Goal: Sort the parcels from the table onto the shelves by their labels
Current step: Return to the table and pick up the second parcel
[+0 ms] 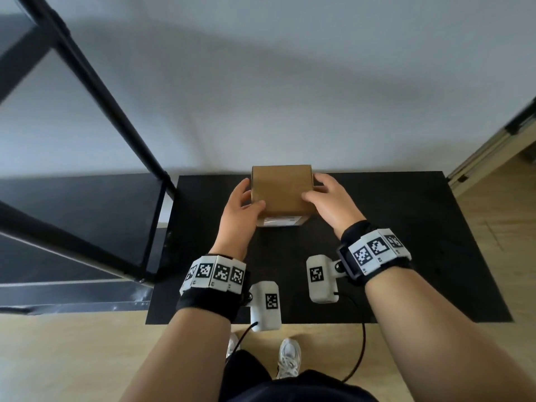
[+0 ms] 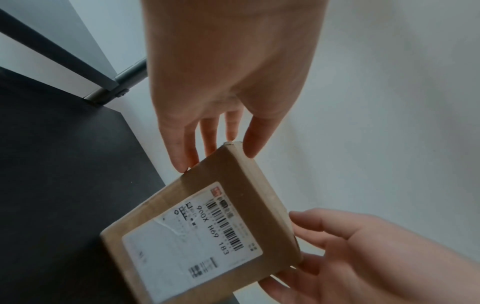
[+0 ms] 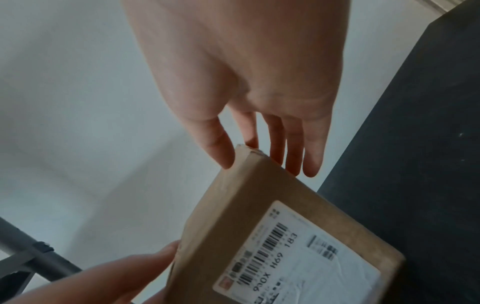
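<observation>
A brown cardboard parcel [image 1: 281, 190] is tilted up over the far edge of the black table [image 1: 406, 227]. My left hand [image 1: 240, 210] holds its left side with the thumb on the upper face. My right hand [image 1: 330, 198] holds its right side the same way. The white label [image 1: 280, 220] faces me on the near side. In the left wrist view the parcel [image 2: 241, 174] shows its label [image 2: 197, 236] with a barcode and "H69 183". My left hand [image 2: 228, 72] has its fingertips at the far corner, and my right hand [image 2: 363, 257] grips the edge. The right wrist view shows the parcel [image 3: 233, 205] between my right hand [image 3: 246, 72] and left hand [image 3: 116, 277].
A black metal shelf frame [image 1: 87, 68] stands at the left, with a dark shelf board [image 1: 87, 213] beside the table. A white wall [image 1: 290, 97] lies right behind the parcel. A door frame [image 1: 493, 146] is at the right, and wooden floor [image 1: 72, 358] below.
</observation>
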### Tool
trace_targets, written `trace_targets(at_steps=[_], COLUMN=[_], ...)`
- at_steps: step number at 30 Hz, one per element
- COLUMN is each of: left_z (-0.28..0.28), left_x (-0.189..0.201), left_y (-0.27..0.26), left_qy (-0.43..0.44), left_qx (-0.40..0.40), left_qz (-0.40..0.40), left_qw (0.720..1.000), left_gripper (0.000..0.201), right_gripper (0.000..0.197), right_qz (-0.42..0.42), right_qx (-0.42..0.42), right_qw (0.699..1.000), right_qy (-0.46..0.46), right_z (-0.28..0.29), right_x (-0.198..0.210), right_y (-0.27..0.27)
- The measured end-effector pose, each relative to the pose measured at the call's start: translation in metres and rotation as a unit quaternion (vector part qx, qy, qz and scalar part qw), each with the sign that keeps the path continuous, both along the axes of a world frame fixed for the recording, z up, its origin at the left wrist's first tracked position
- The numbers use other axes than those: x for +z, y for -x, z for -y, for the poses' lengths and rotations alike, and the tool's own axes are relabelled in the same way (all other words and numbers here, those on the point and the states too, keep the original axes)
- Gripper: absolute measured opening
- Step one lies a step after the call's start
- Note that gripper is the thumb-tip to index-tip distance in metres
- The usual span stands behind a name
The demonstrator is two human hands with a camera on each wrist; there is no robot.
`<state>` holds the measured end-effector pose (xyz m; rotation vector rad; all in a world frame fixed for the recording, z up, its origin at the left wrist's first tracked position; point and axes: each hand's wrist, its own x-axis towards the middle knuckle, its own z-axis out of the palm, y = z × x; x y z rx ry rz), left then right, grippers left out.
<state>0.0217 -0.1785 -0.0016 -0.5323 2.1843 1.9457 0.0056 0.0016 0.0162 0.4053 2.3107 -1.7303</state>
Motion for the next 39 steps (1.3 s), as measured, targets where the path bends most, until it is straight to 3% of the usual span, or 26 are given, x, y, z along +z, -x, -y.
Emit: trace_targets(at_steps=[9, 14, 20, 29, 39], left_z=[0.004, 0.002, 0.002, 0.012, 0.011], left_x=[-0.012, -0.023, -0.024, -0.021, -0.053], left_y=[-0.009, -0.016, -0.018, -0.015, -0.015], left_qy=[0.023, 0.06, 0.074, 0.018, 0.087], left_qx=[-0.039, -0.073, -0.081, -0.006, -0.078], left_qz=[0.032, 0.058, 0.053, 0.04, 0.108], left_qw=[0.998, 0.994, 0.993, 0.999, 0.987], left_gripper=[0.065, 0.047, 0.042, 0.043, 0.052], right_gripper=[0.068, 0.079, 0.058, 0.043, 0.033], right_qz=[0.027, 0.066, 0.078, 0.047, 0.105], right_qx=[0.051, 0.097, 0.062, 0.025, 0.07], right_qw=[0.998, 0.992, 0.993, 0.997, 0.982], right_qy=[-0.016, -0.044, -0.064, -0.05, -0.138], right_z=[0.0, -0.003, 0.001, 0.008, 0.011], right_x=[-0.01, -0.03, -0.048, -0.039, -0.06], right_y=[-0.011, -0.013, -0.015, -0.011, -0.011])
